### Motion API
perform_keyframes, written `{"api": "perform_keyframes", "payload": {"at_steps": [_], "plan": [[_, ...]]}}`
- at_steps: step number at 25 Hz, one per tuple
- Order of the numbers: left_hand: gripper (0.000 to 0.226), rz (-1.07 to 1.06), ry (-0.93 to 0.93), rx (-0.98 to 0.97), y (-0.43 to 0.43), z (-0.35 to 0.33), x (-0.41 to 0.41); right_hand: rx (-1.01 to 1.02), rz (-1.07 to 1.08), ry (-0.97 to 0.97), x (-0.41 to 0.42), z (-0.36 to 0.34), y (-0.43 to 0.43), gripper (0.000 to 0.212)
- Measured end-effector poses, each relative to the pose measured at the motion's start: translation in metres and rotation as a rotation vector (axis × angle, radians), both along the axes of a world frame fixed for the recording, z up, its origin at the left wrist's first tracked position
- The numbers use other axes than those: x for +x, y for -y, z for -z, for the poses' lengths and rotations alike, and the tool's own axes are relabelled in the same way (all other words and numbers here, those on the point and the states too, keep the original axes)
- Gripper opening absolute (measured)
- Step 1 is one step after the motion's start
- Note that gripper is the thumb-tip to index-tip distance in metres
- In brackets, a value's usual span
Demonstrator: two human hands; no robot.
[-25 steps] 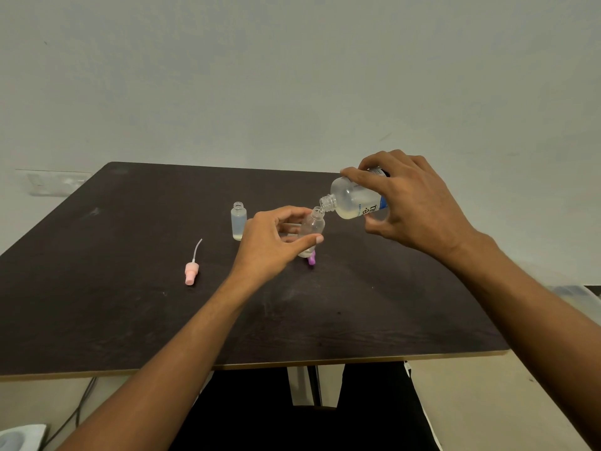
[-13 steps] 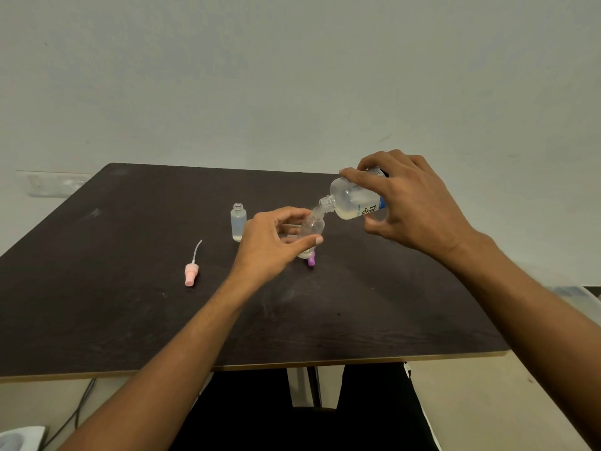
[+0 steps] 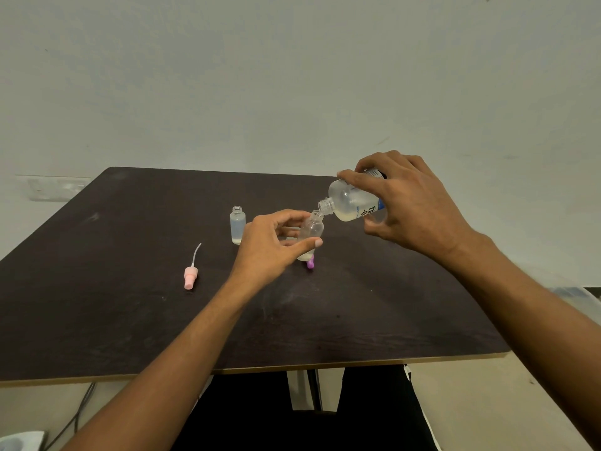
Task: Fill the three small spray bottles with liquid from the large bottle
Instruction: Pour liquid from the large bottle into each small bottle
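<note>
Right hand (image 3: 409, 203) grips the tilted large clear bottle (image 3: 349, 203), apparently pouring into the barely filled small clear bottle (image 3: 310, 231) the left hand (image 3: 266, 242) holds; a second frosted small bottle (image 3: 237, 224) waits.

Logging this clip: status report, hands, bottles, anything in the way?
Left hand grips small bottle. Right hand tips large bottle, mouth at its neck. Nothing in the way; second small bottle stands apart, uncapped.
</note>
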State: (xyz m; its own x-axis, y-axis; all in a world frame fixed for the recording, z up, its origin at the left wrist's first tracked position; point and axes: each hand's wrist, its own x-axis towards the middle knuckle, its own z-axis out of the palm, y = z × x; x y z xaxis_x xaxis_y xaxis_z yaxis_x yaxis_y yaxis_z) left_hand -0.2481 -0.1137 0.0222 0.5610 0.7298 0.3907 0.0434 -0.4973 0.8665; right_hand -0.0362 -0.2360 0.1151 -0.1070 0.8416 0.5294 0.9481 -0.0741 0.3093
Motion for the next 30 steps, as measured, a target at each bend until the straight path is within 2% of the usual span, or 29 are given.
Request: {"api": "perform_keyframes", "payload": {"at_steps": [30], "plan": [[0.042, 0.027, 0.013, -0.016, 0.0031, -0.001, -0.0017, 0.016, -0.028, 0.051, 0.0005, -0.0022, -0.0009, 0.078]]}}
